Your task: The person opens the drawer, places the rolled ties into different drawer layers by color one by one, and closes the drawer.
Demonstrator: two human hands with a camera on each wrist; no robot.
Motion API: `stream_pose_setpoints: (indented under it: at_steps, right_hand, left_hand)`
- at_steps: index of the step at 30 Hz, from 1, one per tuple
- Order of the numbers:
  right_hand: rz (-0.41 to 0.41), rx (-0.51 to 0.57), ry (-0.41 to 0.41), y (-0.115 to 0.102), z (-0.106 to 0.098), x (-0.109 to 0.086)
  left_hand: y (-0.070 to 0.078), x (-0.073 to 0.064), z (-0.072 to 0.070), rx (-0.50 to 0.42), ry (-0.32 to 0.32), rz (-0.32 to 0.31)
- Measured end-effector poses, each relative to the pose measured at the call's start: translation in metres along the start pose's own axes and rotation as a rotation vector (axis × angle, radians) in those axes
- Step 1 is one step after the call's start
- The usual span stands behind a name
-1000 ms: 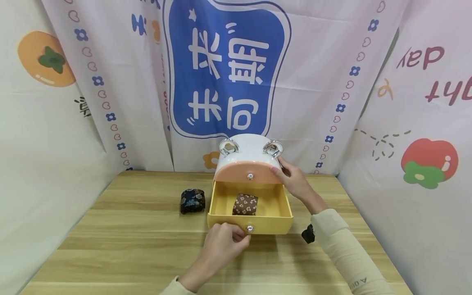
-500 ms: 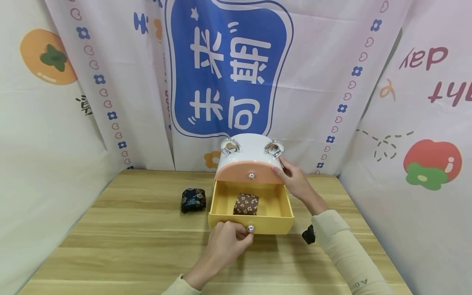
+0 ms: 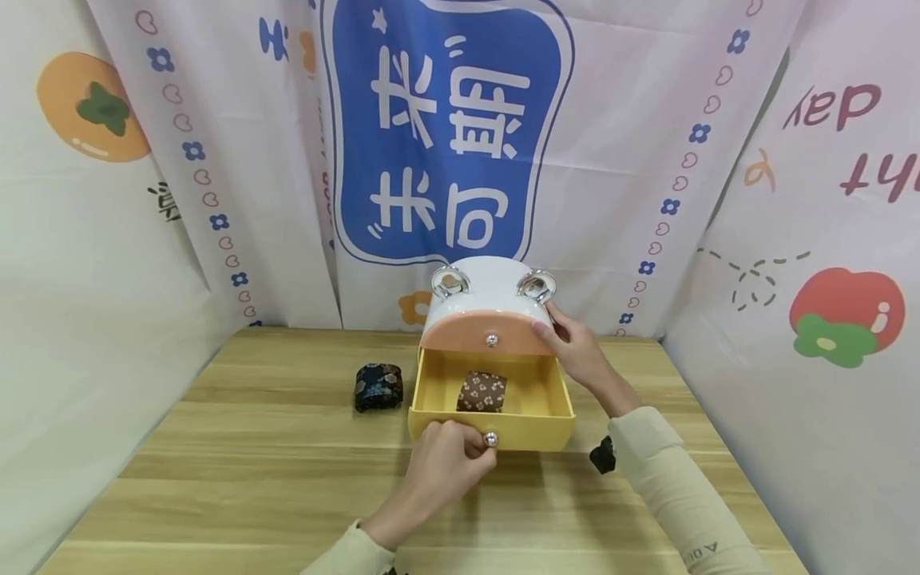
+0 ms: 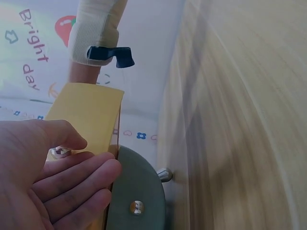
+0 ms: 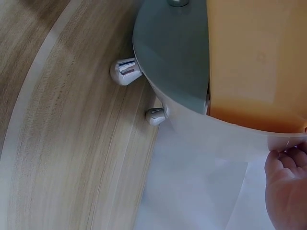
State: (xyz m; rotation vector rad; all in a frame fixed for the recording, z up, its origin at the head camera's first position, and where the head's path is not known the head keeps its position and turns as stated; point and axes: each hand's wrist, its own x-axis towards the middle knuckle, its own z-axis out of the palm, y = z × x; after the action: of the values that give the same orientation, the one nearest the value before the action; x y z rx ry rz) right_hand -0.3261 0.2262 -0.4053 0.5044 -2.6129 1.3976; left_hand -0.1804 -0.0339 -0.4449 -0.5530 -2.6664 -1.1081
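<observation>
A small white drawer cabinet (image 3: 489, 279) stands at the table's back, with its yellow drawer (image 3: 539, 431) pulled out. My left hand (image 3: 444, 463) pinches that drawer's silver knob (image 3: 492, 439) between thumb and forefinger; the other fingers extend below it in the left wrist view. On the cabinet's right side, my right hand (image 3: 580, 355) grips the body, thumb at the edge of the orange top drawer (image 3: 467, 331). Inside the yellow drawer lies a brown flowered cloth roll (image 3: 481, 391). The green bottom drawer (image 4: 148, 177) is pushed in.
A dark flowered cloth roll (image 3: 378, 387) lies on the wooden table (image 3: 251, 447), left of the cabinet. Two silver ring-shaped ears (image 3: 450, 282) stick up from the cabinet top. Metal feet (image 5: 125, 72) hold it off the table. Printed curtains (image 3: 611, 160) hang behind and at both sides.
My left fingers have shifted slightly right onto the knob and now pinch it. The drawer and my right hand look the same; the head view has tilted a little.
</observation>
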Motion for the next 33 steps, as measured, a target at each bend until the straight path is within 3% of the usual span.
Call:
stream_pose_setpoints:
  at_steps: [19,33]
  right_hand:
    - [-0.017,-0.014,0.014,-0.002,-0.001,0.001]
    - [-0.017,-0.010,0.002,-0.003,-0.001,-0.001]
  left_hand:
    - [-0.009,0.033,0.000,0.039,0.017,0.004]
    - [-0.019,0.062,0.002,0.049,0.009,-0.041]
